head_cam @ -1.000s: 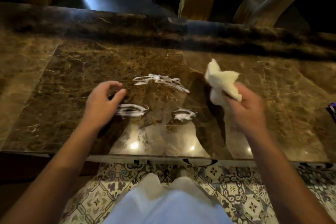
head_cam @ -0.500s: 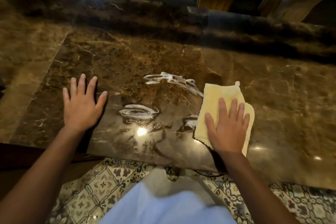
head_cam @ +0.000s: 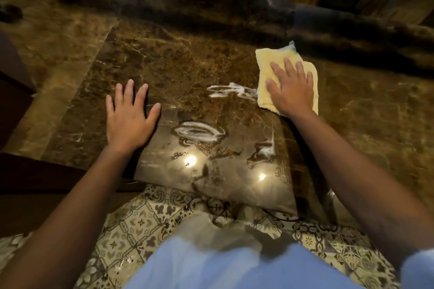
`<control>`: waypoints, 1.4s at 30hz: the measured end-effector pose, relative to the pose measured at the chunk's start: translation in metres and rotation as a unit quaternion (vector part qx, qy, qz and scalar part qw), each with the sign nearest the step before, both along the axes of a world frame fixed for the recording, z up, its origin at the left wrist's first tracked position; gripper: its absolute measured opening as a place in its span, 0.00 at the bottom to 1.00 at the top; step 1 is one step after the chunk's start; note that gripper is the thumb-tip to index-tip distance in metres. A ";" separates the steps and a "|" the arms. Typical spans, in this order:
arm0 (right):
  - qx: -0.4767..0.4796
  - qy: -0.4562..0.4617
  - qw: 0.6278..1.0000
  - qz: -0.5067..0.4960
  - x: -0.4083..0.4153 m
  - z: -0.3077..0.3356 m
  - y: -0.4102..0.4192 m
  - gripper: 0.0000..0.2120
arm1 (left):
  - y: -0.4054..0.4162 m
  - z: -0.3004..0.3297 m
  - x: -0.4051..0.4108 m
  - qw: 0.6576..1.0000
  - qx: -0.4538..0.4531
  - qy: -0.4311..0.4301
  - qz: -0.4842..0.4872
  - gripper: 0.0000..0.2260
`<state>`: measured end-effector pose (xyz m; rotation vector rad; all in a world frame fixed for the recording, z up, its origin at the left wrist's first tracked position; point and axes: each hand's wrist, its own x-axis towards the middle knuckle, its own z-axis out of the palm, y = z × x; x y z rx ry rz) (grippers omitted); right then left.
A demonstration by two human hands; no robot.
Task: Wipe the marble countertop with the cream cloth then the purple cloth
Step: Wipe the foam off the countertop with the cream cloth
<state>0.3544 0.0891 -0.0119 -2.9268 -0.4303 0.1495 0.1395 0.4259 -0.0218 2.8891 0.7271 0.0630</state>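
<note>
We see the cream cloth [head_cam: 273,73], folded and nubby, flat at upper right under our right hand [head_cam: 291,88]; our left hand [head_cam: 128,115] rests splayed on the marble countertop [head_cam: 176,58].

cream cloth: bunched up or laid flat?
Flat. The cream cloth lies spread on the marble countertop, with the right hand pressing on it, fingers straight. Whether it is folded double, cannot tell.

The marble countertop [head_cam: 187,58] is dark brown with pale veins, glossy near its front edge; white foam streaks [head_cam: 199,132] lie on it (three separate patches); the cream cloth [head_cam: 265,65] lies flat toward the far right, its left edge touching the upper streak, partly covered.
</note>
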 end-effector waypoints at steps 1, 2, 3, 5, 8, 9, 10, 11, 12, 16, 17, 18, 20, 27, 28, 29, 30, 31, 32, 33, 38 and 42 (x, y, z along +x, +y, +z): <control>-0.002 0.002 1.000 0.009 -0.006 0.000 -0.001 0.29 | 0.000 0.000 0.000 1.000 -0.003 -0.001 -0.001 0.31; -0.002 0.005 1.000 0.020 -0.016 -0.001 -0.003 0.29 | 0.001 0.000 0.000 1.000 -0.005 -0.004 -0.003 0.30; 0.001 0.007 0.999 0.032 -0.031 -0.001 -0.005 0.29 | 0.001 0.000 -0.001 1.000 -0.007 -0.005 -0.005 0.30; 0.005 0.010 0.998 0.054 -0.070 -0.002 -0.013 0.30 | 0.003 -0.002 -0.001 1.000 -0.010 -0.005 -0.009 0.30; 0.027 0.004 0.998 0.056 -0.139 0.000 -0.027 0.31 | 0.004 -0.004 -0.002 1.000 -0.011 -0.008 -0.016 0.30; 0.042 0.006 0.998 0.042 -0.160 0.001 -0.032 0.32 | 0.004 -0.005 -0.002 1.000 -0.010 -0.011 -0.018 0.30; 0.050 0.011 0.998 0.025 -0.180 0.001 -0.036 0.33 | 0.003 -0.006 -0.002 1.000 -0.010 -0.015 -0.019 0.30; 0.044 0.013 0.999 0.011 -0.197 0.000 -0.038 0.34 | 0.003 -0.006 -0.001 1.000 -0.011 -0.020 -0.018 0.30; 0.025 0.010 1.000 0.002 -0.211 -0.002 -0.038 0.34 | 0.003 -0.006 -0.001 1.000 -0.012 -0.023 -0.017 0.30; -0.023 -0.005 1.000 -0.018 -0.225 -0.011 -0.030 0.35 | 0.003 -0.004 0.001 0.999 -0.011 -0.027 -0.013 0.29; -0.026 -0.006 0.999 -0.025 -0.221 -0.011 -0.025 0.35 | 0.003 -0.004 0.001 1.000 -0.011 -0.026 -0.012 0.30; -0.030 -0.007 0.999 -0.032 -0.214 -0.011 -0.020 0.36 | 0.003 -0.004 0.002 1.000 -0.011 -0.024 -0.010 0.30; -0.038 -0.002 0.998 -0.041 -0.197 -0.011 -0.009 0.36 | 0.004 -0.004 0.002 1.000 -0.012 -0.023 -0.006 0.30; -0.027 -0.007 0.998 -0.055 -0.110 -0.006 0.031 0.36 | 0.004 -0.001 0.003 1.000 -0.017 -0.015 -0.001 0.30; -0.027 -0.006 0.998 -0.052 -0.098 -0.005 0.037 0.36 | 0.004 -0.001 0.002 1.000 -0.017 -0.017 -0.004 0.30; -0.025 -0.003 0.999 -0.047 -0.084 -0.003 0.044 0.36 | 0.004 -0.001 0.001 1.000 -0.018 -0.019 -0.007 0.30; -0.021 -0.002 0.999 -0.039 -0.071 -0.001 0.051 0.35 | 0.003 -0.001 0.001 1.000 -0.019 -0.022 -0.008 0.30; -0.016 -0.001 0.999 -0.028 -0.059 0.000 0.058 0.35 | 0.003 0.000 0.000 0.999 -0.020 -0.024 -0.009 0.30; -0.009 0.000 1.000 -0.014 -0.049 0.001 0.066 0.34 | 0.003 0.000 -0.001 0.999 -0.020 -0.026 -0.008 0.30; -0.001 0.002 1.000 0.002 -0.042 0.003 0.071 0.33 | 0.003 0.000 -0.002 0.999 -0.021 -0.028 -0.009 0.30; 0.023 0.023 0.993 0.116 -0.049 0.009 0.067 0.31 | 0.004 0.002 -0.003 0.999 -0.037 -0.019 -0.018 0.30; 0.035 0.025 0.984 0.172 -0.100 0.005 0.042 0.30 | 0.021 0.009 -0.008 0.997 -0.049 0.018 -0.062 0.29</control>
